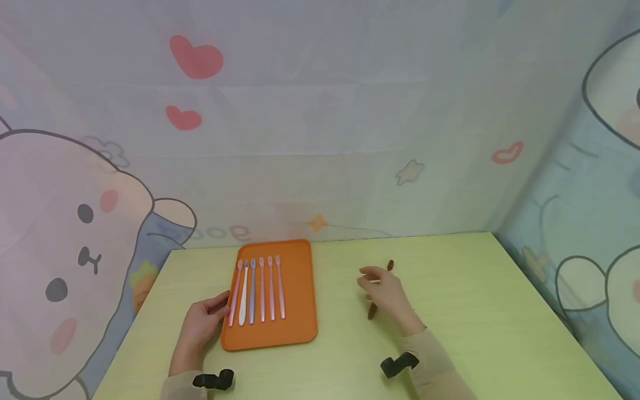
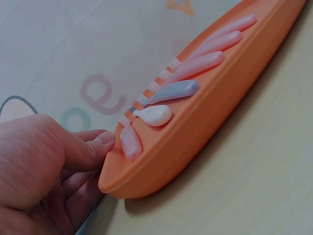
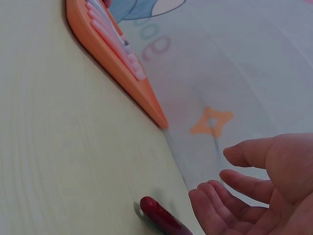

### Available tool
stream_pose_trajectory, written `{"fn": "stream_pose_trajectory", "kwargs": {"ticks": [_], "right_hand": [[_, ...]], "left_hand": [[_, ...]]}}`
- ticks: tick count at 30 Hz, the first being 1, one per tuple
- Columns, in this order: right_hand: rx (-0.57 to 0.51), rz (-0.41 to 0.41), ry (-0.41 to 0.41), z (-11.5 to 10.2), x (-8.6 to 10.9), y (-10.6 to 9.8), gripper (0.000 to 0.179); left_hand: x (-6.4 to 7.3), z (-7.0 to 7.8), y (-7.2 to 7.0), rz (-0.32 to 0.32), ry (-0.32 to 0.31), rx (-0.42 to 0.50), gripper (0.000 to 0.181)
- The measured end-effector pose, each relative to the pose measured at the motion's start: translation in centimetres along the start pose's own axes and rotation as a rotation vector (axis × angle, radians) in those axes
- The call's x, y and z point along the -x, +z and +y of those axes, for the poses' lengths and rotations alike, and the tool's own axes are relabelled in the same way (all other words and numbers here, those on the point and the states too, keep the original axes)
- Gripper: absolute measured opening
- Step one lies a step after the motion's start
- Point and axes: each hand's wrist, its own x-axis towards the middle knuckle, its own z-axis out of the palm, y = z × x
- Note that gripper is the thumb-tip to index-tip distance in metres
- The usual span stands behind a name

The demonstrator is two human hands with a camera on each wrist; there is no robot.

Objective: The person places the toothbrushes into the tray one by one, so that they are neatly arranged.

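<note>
My left hand [image 1: 200,322] pinches the left rim of an orange tray [image 1: 300,289], thumb on the rim and fingers curled below it in the left wrist view. Several toothbrushes lie side by side in the tray, heads toward the wall: pink ones, a white toothbrush [image 1: 243,300] and a blue toothbrush [image 1: 252,297]. Right of the tray, my right hand [image 1: 387,291] hovers over a slender dark red-brown stick [image 1: 371,312], whose middle it hides in the head view. Loosely bent fingers [image 3: 244,183] hold nothing, and the stick's rounded glossy end shows below them.
The pale yellow-green table [image 1: 345,344] backs onto a printed cloth [image 1: 320,111] with hearts and cartoon figures. Another cloth panel [image 1: 575,222] stands along the right side. A black wrist camera [image 1: 215,380] sits at the left cuff, another black wrist camera [image 1: 400,365] at the right.
</note>
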Motion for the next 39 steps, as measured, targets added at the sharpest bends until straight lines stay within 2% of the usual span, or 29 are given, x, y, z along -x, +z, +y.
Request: {"fn": "stream_pose_trajectory", "kwargs": {"ticks": [7, 16, 21, 25, 33, 39], "right_hand": [[0.056, 0.014, -0.005, 0.8, 0.3, -1.4, 0.038], [-0.059, 0.004, 0.066, 1.5, 0.4, -2.7, 0.039], [-0.08, -0.01, 0.076, 1.8, 0.4, -3.5, 0.043], [-0.055, 0.013, 0.096, 2.1, 0.2, -4.1, 0.045], [-0.021, 0.04, 0.162, 2.9, 0.1, -4.3, 0.045], [-0.025, 0.048, 0.172, 3.6, 0.0, -3.9, 0.041]], "left_hand": [[0.0, 0.1, 0.1, -0.004, -0.004, -0.001, 0.047], [0.0, -0.1, 0.1, -0.008, 0.006, 0.01, 0.046], [0.0, -0.2, 0.1, 0.0, 0.013, 0.014, 0.046], [0.0, -0.1, 0.1, -0.001, 0.008, 0.017, 0.047], [0.0, -0.2, 0.1, 0.003, 0.021, -0.005, 0.046], [-0.1, -0.3, 0.1, 0.005, 0.025, 0.008, 0.045]]}}
